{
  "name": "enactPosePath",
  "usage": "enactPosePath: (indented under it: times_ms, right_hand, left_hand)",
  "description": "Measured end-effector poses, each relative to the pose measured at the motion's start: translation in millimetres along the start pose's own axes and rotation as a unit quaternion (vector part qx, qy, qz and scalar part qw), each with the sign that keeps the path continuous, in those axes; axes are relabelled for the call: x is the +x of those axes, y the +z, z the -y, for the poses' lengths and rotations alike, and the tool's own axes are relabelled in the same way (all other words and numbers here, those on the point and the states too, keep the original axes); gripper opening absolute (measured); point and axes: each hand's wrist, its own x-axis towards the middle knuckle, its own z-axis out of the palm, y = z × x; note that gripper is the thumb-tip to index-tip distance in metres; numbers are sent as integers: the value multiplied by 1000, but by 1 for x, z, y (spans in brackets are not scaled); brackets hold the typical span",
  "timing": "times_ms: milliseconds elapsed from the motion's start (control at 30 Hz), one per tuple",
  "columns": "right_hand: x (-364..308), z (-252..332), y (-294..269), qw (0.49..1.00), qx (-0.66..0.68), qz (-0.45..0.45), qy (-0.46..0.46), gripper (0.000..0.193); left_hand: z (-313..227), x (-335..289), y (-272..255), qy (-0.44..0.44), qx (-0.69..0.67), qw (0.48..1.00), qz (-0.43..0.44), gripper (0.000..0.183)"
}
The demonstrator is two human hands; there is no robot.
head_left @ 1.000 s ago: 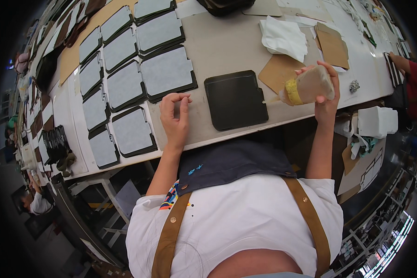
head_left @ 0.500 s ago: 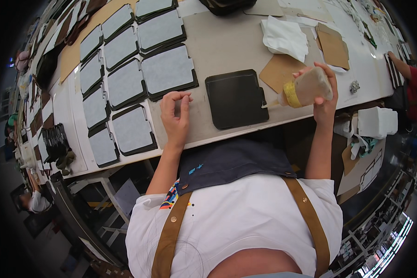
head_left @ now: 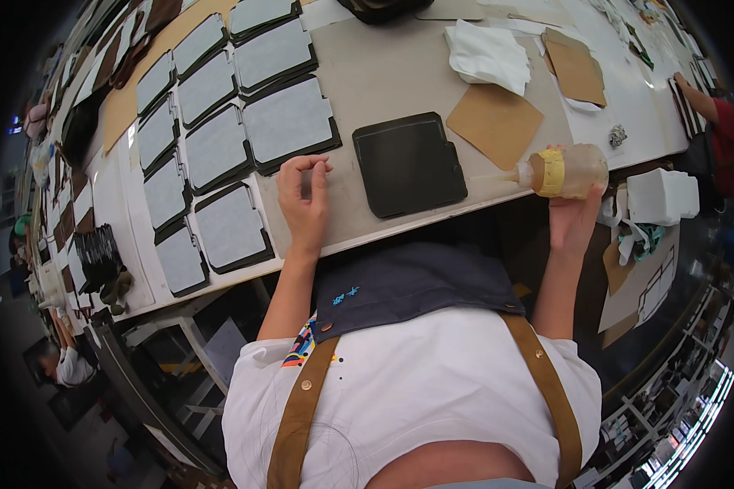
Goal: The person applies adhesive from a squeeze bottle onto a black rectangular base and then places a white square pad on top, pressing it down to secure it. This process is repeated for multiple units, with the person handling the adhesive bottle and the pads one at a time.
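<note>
My right hand (head_left: 572,213) grips a squeeze bottle (head_left: 583,169) from below, near the table's front edge. The clear bottle has yellow tape round its shoulder and a thin pale nozzle. It lies tilted on its side, its nozzle toward a flat black panel (head_left: 409,167) but apart from it. That panel has a stepped right edge and lies in front of me. To its left, my left hand (head_left: 302,196) hovers by the table, fingers curled toward the thumb in a loose ring; nothing shows in them. Beside it lie several stacks of black panels with light-grey faces (head_left: 289,121).
Beyond the bottle lie a brown card (head_left: 497,122), a folded white cloth (head_left: 488,55) and more brown sheets (head_left: 575,67). A crumpled silvery ball (head_left: 618,135) sits farther right. A white foam box (head_left: 662,197) stands past the table's edge. Another person's arm (head_left: 697,99) reaches in at right.
My right hand has drawn the bottle right and a little down, so the nozzle has left the black panel's right edge. My left hand has barely moved, its thumb and fingertips closer together.
</note>
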Motion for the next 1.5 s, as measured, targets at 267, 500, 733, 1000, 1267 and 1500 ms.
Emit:
enactPosePath:
  times_ms: [267,500,733,1000,1267,1500]
  right_hand:
    - [-74,-14,20,963,-152,-51,-214,81]
    - [-84,-31,22,935,-168,16,-311,75]
    - [-88,-39,24,924,-179,55,-333,77]
    - [-93,-50,40,911,-160,116,-363,79]
    - [-97,-61,56,903,-148,202,-349,84]
    - [-95,-71,82,895,-111,263,-343,88]
  left_hand:
    - [-3,0,-1,-6,-14,1000,9,9]
    - [2,0,-3,20,3,999,24,14]
    - [2,0,-2,15,2,1000,24,14]
    - [1,0,-2,4,-22,1000,11,8]
    - [1,1,-4,44,33,998,19,10]
    - [3,1,-4,60,47,997,14,10]
